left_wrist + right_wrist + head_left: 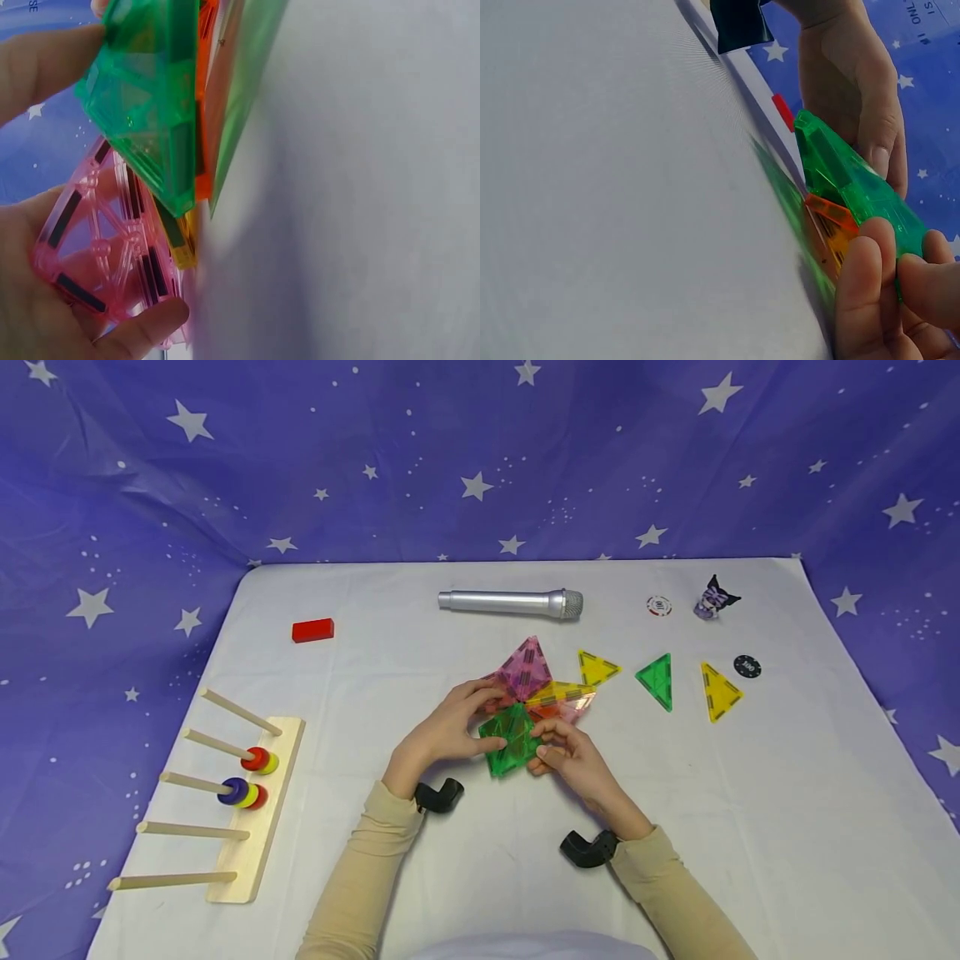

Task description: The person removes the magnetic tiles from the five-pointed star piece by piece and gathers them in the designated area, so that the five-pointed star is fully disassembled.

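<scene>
A cluster of translucent magnetic tiles lies in the middle of the table, with pink tiles [527,670], a yellow tile [558,695] and green tiles [513,742]. My left hand [447,727] curls its fingers round the pink tiles [94,247], while its thumb rests on the green tiles [142,97]. From the other side my right hand [577,764] pinches the edge of the green tiles [855,180] between thumb and fingers. An orange tile [832,212] shows beneath the green in the right wrist view. The hands partly cover the cluster.
Loose yellow triangles [720,692] and a green triangle [660,682] lie right of the cluster. Further back are a silver microphone [510,602], a red block [312,630], poker chips [747,667] and a small figurine [714,600]. A wooden peg stand [258,852] with rings occupies the left.
</scene>
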The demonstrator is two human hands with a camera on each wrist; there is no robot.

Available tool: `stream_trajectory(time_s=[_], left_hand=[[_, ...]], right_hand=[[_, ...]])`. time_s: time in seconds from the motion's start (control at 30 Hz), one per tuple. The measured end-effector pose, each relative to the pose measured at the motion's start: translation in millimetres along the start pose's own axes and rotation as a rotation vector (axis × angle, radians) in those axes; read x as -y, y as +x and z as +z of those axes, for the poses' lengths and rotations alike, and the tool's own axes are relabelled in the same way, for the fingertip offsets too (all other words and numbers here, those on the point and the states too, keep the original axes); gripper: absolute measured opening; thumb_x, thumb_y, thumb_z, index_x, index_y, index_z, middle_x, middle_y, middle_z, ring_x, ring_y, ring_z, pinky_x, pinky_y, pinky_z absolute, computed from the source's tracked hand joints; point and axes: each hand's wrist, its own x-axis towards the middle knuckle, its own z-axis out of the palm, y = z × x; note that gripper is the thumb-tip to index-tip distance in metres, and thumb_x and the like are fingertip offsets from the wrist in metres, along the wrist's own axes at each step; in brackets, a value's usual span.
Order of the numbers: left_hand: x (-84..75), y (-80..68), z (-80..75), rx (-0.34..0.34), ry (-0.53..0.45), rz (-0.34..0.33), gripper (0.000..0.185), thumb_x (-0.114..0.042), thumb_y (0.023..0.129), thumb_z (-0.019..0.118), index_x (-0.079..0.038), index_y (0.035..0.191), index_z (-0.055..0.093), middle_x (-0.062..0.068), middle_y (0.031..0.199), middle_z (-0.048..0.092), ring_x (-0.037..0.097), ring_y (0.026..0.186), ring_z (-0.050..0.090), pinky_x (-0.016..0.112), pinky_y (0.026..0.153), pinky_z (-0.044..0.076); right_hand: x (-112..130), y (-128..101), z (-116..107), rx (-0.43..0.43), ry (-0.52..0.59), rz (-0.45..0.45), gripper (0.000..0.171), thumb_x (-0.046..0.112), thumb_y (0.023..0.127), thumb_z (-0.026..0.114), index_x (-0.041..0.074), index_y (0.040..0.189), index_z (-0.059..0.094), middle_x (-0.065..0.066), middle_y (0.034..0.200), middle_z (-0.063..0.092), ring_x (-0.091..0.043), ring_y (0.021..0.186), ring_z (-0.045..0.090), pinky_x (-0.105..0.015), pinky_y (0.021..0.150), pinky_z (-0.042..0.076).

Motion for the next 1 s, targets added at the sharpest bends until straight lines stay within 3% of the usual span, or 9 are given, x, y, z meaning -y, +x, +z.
stream_trajectory(time_s=[0.37,0.67,0.87,1.0], left_hand=[[-5.6,2.6,3.2,-0.043,0.065,-0.003,0.06,-0.028,0.072,0.072,-0.013,0.126,0.051,0.01,0.138,0.037,0.028,0.126,0.03,0.043,0.1,0.028],[-4.3,3.2,6.6,-0.044,0.094,-0.012,0.053,-0.028,0.07,0.075,-0.012,0.117,0.056,0.011,0.137,0.037,0.028,0.126,0.03,0.041,0.1,0.028],[-2.1,2.1,7.1,-0.048,0.088,0.006,0.054,-0.026,0.069,0.076,-0.011,0.117,0.056,0.013,0.136,0.037,0.03,0.126,0.03,0.042,0.101,0.028],[-0.6,0.8,6.4,-0.06,0.071,0.021,0.053,-0.026,0.07,0.076,-0.01,0.117,0.057,0.014,0.135,0.037,0.031,0.126,0.03,0.042,0.101,0.027]], right_hand=[[5,-3,-5,0.018,-0.007,-0.016,0.019,-0.013,0.088,0.045,-0.014,0.106,0.044,-0.017,0.097,0.051,-0.021,0.068,0.063,-0.032,0.063,0.052],[11,-8,-17,-0.038,-0.062,-0.031,0.021,-0.012,0.087,0.046,-0.013,0.109,0.045,-0.019,0.098,0.048,-0.023,0.068,0.062,-0.035,0.065,0.052],[20,-25,-41,-0.066,-0.115,-0.076,0.023,-0.007,0.09,0.047,-0.013,0.112,0.043,-0.019,0.098,0.047,-0.023,0.069,0.061,-0.034,0.066,0.052],[26,-47,-71,-0.195,-0.152,-0.111,0.023,-0.003,0.091,0.048,-0.011,0.112,0.045,-0.014,0.095,0.051,-0.021,0.069,0.061,-0.03,0.064,0.051]])
